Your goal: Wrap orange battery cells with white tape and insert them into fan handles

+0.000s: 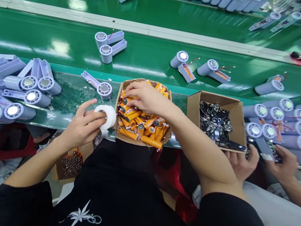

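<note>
Head view, only one there is: right hand (141, 96) is palm down over the left rear part of the cardboard box (168, 133), fingers bent down among the orange batteries (151, 142). So the batteries lie directly under and around that grip, and the right hand is clearly the nearer one. Fingers look curled and fairly narrow; can't tell if they have a battery pinched, the hand hides the contact. Long axes: no common direction, it's a loose heap. Two along the front edge lie roughly crosswise, sloping slightly down to the right; others point every which way, so finger line vs battery axis differs piece by piece. Left hand (82, 125) is just left of the box, fingers hooked into the core of a white roll (112, 116), so that grip is occupied. Roll overlaps the box's left wall in this view; can't tell if they touch. Behind the roll, left of the box, a purple housing (104, 90) has its round end toward the box, its slim arm running away to the far left. Box of circuit boards (214, 119) sits to the right, apart from the battery box, near a co-worker's hands (284, 165).
</note>
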`<state>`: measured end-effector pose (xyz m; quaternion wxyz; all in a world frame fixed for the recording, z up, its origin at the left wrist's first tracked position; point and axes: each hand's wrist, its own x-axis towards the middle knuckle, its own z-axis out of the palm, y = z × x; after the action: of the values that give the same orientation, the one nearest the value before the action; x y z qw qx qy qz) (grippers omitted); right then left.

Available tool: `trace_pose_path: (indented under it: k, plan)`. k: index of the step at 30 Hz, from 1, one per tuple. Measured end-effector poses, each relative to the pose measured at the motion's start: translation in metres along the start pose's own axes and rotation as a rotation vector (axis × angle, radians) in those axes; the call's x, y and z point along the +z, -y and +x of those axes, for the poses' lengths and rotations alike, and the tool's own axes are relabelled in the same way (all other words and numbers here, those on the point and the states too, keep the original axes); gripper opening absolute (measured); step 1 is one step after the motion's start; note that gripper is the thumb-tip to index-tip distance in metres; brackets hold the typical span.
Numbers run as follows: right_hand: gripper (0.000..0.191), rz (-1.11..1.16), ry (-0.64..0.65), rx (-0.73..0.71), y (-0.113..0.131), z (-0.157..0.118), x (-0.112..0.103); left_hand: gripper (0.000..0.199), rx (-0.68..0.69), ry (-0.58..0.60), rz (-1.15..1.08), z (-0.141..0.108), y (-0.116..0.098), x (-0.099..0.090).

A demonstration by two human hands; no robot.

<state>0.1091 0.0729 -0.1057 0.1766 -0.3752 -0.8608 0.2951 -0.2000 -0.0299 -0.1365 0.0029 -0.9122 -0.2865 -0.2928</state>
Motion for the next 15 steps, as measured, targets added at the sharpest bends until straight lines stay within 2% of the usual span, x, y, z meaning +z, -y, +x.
trace_pose_path:
  k: [2,4,6,8,11,15]
  plan:
    - [0.019,0.269,-0.141,0.04,0.006,-0.013,-0.004,0.039,0.036,0.0,0.004,0.001,-0.002,-0.001]
    - [0.032,0.491,-0.317,0.091,0.02,-0.031,-0.01,0.041,0.048,0.025,0.009,0.001,-0.003,-0.004]
    - [0.044,0.548,-0.452,0.112,0.041,-0.05,-0.011,0.043,0.04,0.066,0.027,0.0,-0.005,-0.008]
    - [0.045,0.438,-0.527,0.125,0.065,-0.065,-0.005,0.042,0.057,0.09,0.065,0.002,-0.009,-0.012]
    - [0.035,0.214,-0.552,0.125,0.091,-0.075,0.016,0.038,0.157,0.079,0.157,0.01,-0.017,-0.019]
    - [0.039,0.164,-0.458,0.125,0.095,-0.08,0.039,0.035,0.235,0.095,0.332,0.027,-0.03,-0.031]
